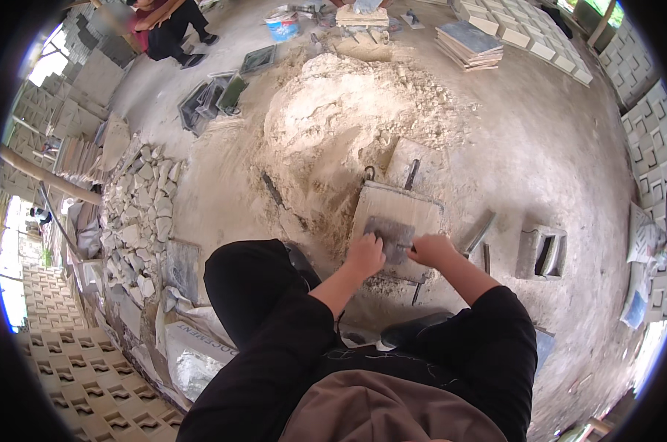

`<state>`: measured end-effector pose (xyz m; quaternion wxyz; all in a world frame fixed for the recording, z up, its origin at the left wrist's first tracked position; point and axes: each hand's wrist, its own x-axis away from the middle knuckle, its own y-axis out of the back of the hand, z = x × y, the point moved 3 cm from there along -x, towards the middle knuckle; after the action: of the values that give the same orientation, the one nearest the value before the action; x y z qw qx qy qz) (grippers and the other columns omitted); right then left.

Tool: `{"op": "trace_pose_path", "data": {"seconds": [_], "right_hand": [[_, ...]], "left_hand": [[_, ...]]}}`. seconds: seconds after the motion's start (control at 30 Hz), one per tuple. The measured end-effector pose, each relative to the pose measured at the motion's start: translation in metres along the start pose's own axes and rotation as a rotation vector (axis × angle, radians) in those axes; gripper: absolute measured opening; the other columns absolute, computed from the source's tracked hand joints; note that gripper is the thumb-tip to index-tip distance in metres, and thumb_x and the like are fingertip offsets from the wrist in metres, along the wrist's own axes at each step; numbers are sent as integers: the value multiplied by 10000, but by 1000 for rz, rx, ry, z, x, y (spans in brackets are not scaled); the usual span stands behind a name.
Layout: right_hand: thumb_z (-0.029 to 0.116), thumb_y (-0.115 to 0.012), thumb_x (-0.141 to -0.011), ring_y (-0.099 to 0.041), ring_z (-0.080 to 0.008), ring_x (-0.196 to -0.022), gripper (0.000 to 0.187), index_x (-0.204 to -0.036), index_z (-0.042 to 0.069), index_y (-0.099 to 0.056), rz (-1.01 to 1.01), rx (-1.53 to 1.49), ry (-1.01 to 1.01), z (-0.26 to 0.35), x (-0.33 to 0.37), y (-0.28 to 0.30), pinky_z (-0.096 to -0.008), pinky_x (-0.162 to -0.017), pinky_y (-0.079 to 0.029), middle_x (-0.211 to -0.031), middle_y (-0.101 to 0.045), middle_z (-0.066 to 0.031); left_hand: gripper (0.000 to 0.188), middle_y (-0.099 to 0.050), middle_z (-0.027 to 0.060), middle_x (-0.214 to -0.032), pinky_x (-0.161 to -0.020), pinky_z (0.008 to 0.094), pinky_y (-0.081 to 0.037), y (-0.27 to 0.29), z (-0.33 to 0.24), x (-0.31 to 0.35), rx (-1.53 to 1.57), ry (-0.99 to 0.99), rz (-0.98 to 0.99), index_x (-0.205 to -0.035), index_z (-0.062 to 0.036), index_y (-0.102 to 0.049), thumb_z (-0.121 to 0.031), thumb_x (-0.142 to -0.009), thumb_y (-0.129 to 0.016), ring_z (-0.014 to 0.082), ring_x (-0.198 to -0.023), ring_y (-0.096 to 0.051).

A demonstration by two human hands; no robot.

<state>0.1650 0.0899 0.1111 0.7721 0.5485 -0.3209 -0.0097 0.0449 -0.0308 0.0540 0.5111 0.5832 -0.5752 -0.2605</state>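
Note:
I am crouched over a square mould (400, 210) filled with pale cement mix on the ground. A flat grey metal trowel (389, 234) lies on its surface. My left hand (365, 255) presses on the trowel's left end. My right hand (432, 250) grips its right end, fingers closed. Both forearms in black sleeves come up from the lower edge.
A large heap of sandy mix (341, 118) rises behind the mould. A finished hollow block (542, 251) stands to the right, broken stone rubble (138, 214) to the left. Stacked tiles (470, 44), a blue bucket (283, 25) and a seated person (168, 26) are far back.

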Motion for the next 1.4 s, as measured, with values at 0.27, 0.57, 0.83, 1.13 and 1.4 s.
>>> {"op": "trace_pose_path", "data": {"seconds": [0.27, 0.57, 0.83, 1.13, 1.4], "right_hand": [[422, -463, -819, -617, -323, -692, 418, -747, 51, -644, 77, -96, 129, 42, 24, -56, -429, -624, -492, -722, -630, -146], [427, -457, -817, -619, -320, -713, 433, -736, 45, -644, -22, -105, 66, 42, -21, -59, -432, -645, -490, -741, -633, -150], [450, -434, -831, -616, -307, -765, 437, -813, 55, -622, 13, -87, -1, 24, -49, -33, -419, -681, -488, -777, -635, -134], [471, -428, -833, -615, -317, -749, 456, -819, 51, -602, 55, 0, -55, 27, -52, -19, -428, -670, -487, -757, -626, -161], [464, -437, -831, -610, -347, -753, 455, -791, 43, -604, 52, -51, -157, 15, -53, -15, -441, -689, -486, -760, -621, -180]], "left_hand": [[614, -223, 231, -1387, -1012, 462, -258, -48, -13, 85, -96, 99, 77, -1324, -87, -324, -299, -778, -509, 346, -1278, -260], [606, -157, 148, -1439, -1031, 466, -234, -28, 21, 62, -69, 89, 77, -1369, -175, -267, -282, -809, -473, 336, -1307, -204], [533, -180, 142, -1437, -1029, 454, -237, -22, 33, 8, -8, 113, -30, -1324, -166, -367, -287, -813, -459, 338, -1315, -184], [500, -242, 157, -1410, -1002, 478, -275, -33, 29, 4, 81, 127, -280, -1257, -145, -455, -263, -773, -501, 365, -1285, -246], [522, -239, 129, -1417, -1013, 478, -256, -35, 20, -4, 111, 122, -319, -1301, -140, -396, -264, -801, -485, 343, -1297, -229]]}}
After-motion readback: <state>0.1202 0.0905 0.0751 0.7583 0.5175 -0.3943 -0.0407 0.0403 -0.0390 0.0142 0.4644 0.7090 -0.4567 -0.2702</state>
